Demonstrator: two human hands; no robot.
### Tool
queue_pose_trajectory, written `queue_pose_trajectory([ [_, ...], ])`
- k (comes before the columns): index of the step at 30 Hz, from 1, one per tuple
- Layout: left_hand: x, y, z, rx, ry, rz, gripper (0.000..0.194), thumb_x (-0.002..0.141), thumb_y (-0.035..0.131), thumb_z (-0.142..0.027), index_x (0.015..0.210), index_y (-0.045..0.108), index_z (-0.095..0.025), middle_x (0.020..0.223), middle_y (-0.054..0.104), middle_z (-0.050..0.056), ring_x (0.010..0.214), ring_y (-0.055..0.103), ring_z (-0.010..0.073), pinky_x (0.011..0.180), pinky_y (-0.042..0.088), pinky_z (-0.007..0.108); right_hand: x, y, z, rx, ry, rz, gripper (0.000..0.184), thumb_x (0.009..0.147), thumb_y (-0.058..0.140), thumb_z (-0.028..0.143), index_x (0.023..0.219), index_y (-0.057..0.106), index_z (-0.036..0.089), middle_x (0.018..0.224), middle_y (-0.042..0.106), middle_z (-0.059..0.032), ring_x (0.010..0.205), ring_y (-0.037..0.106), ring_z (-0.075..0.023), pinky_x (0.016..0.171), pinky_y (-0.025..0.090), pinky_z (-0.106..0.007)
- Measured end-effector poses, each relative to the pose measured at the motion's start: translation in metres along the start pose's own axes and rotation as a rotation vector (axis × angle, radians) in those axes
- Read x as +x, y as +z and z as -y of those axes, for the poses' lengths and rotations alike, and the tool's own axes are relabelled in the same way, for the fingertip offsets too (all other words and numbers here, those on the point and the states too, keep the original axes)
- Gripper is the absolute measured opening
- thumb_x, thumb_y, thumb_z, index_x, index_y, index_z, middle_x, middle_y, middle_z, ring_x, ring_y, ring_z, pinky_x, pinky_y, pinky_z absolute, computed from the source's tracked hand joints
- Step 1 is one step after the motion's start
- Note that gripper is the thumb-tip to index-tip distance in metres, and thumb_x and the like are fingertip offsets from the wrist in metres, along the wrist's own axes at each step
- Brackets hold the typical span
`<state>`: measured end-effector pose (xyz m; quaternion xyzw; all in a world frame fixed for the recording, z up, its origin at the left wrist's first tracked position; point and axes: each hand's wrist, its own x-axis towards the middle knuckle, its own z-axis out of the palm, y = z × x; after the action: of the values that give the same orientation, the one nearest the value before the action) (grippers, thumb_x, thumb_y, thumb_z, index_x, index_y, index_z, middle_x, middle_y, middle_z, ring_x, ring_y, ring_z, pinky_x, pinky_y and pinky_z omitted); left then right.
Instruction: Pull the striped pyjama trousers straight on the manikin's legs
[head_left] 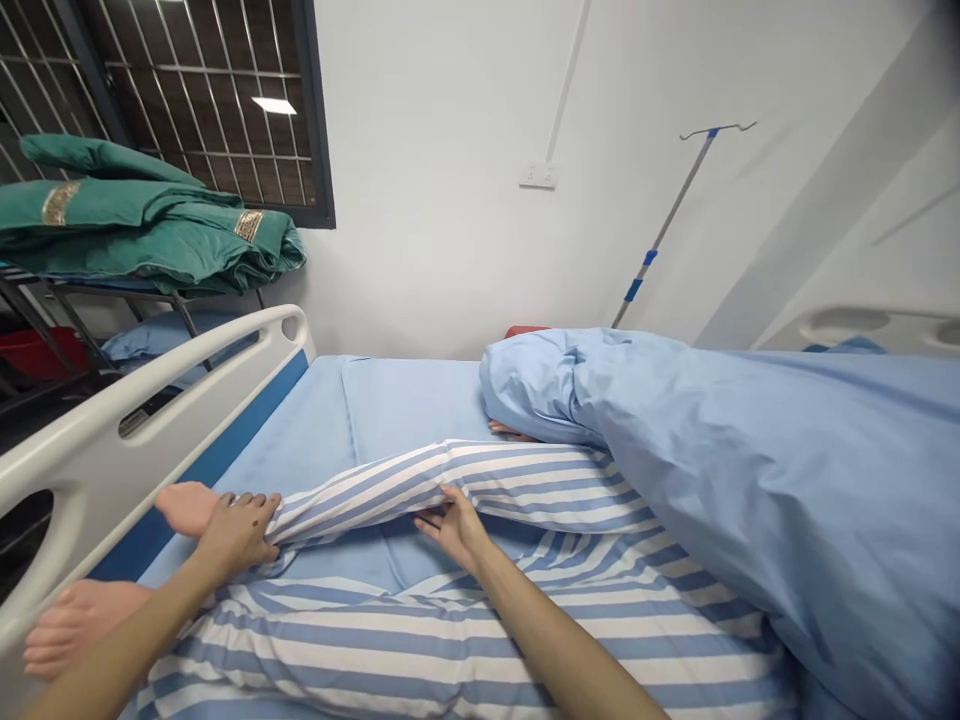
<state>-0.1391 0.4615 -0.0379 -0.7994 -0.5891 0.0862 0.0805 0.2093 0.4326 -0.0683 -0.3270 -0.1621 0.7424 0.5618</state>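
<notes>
A figure in blue-and-white striped trousers point(525, 490) lies on a hospital bed, its bare feet toward the white footboard. My left hand point(240, 530) is closed on the hem of the far trouser leg, right beside the far foot point(184, 505). My right hand point(450, 525) pinches the striped cloth under the same leg, near the knee. The near foot point(71, 620) rests at the lower left. A light blue duvet point(750, 470) is folded back over the upper body.
White footboard point(112, 430) runs along the left edge of the bed, with the blue sheet point(375, 400) beyond the legs. Folded green blankets point(142, 225) sit on a rack at left. An IV pole point(660, 235) leans by the white wall.
</notes>
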Motion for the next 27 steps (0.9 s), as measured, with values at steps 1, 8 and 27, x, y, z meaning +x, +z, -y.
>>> queue_pose_trajectory([
  [1, 0.001, 0.001, 0.002, -0.003, 0.003, 0.004, 0.055, 0.063, 0.054, -0.036, 0.114, 0.052, -0.017, 0.106, 0.061, 0.014, 0.101, 0.05, 0.0324, 0.088, 0.027, 0.045, 0.001, -0.002, -0.002, -0.02, 0.013, -0.016, 0.027, 0.066, 0.062, 0.036, 0.088, 0.051, 0.025, 0.091, 0.059, 0.0018, 0.082, 0.061, -0.0174, 0.079, 0.048, -0.037],
  [8, 0.001, 0.001, 0.012, -0.024, 0.057, 0.024, 0.053, 0.064, 0.057, -0.042, 0.11, 0.055, -0.015, 0.105, 0.06, 0.017, 0.101, 0.05, 0.0329, 0.089, 0.027, 0.044, 0.0, -0.008, -0.005, -0.125, 0.09, -0.082, 0.034, 0.065, 0.064, 0.039, 0.092, 0.048, 0.025, 0.096, 0.057, -0.0006, 0.087, 0.062, -0.019, 0.077, 0.049, -0.036],
  [27, 0.014, 0.011, 0.016, 0.06, 0.087, -0.036, 0.05, 0.061, 0.061, -0.034, 0.105, 0.056, -0.011, 0.1, 0.059, 0.021, 0.098, 0.05, 0.034, 0.089, 0.026, 0.045, -0.021, 0.012, 0.004, -1.596, 0.144, 0.016, 0.019, 0.067, 0.057, 0.03, 0.054, 0.059, 0.016, 0.053, 0.059, -0.0047, 0.055, 0.055, -0.0165, 0.058, 0.04, -0.028],
])
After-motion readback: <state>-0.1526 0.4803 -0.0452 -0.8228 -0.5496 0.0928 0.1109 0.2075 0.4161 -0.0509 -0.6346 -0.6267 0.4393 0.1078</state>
